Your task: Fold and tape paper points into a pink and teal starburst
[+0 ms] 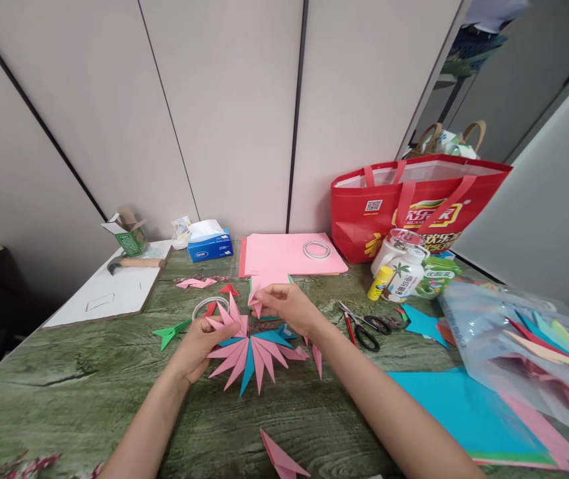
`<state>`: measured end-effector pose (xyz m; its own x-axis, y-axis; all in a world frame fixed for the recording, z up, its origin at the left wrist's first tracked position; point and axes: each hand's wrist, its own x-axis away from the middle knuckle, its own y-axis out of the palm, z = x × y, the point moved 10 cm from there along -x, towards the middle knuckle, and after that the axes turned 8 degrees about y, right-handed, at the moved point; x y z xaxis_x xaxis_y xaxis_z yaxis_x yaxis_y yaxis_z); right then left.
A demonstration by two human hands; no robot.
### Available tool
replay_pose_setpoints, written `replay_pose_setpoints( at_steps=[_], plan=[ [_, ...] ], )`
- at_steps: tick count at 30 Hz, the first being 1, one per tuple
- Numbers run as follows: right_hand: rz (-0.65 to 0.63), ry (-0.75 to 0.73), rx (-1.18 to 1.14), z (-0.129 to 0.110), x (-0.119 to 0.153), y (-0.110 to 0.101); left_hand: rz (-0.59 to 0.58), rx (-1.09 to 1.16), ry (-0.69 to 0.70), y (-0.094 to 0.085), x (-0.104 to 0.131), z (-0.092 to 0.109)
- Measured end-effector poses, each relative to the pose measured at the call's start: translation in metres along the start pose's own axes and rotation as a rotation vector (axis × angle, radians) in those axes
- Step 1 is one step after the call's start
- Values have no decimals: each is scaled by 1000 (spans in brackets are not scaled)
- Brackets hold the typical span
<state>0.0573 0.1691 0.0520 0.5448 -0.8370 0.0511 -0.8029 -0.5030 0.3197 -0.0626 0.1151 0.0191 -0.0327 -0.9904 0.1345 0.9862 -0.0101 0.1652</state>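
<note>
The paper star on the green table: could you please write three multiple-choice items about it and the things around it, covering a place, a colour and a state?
1. Where do the scissors lie?
A. right of the paper star
B. on the tissue box
C. in the red bag

2. Which colours make up the star's points?
A. yellow and black
B. pink and blue
C. all white

3. What is the right hand doing?
A. lying flat and empty
B. gripping the hammer
C. pinching a pink piece

Answers: 1 A, they lie on the table beside the right forearm; 2 B, pink points with blue ones between; 3 C, its fingertips close on folded pink paper above the star, while the left hand steadies it.
</note>
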Motion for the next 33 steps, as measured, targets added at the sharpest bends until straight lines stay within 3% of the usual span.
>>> replay_pose_setpoints(
  at_steps=[7, 16, 20, 24, 28, 30, 33],
  plan=[
    [67, 154, -86, 21, -3, -11, -59, -17, 32, 6, 1, 4],
    [18, 176, -63, 25, -2, -4, -39, -61, 11, 2, 0, -3],
    [29, 174, -69, 26, -6, -11, -115, 18, 3, 7, 2, 0],
    [124, 108, 376, 14, -5, -26, -253, 52, -48, 15, 7, -1],
    [129, 76, 1121, 0, 4, -25, -344, -38, -67, 21, 10, -5],
    [55, 130, 1455, 6, 8, -21, -362, -56, -67, 23, 10, -7],
    [-82, 180, 1670, 18, 12, -13, -344, -64, -66, 23, 8, -9]
  ],
)
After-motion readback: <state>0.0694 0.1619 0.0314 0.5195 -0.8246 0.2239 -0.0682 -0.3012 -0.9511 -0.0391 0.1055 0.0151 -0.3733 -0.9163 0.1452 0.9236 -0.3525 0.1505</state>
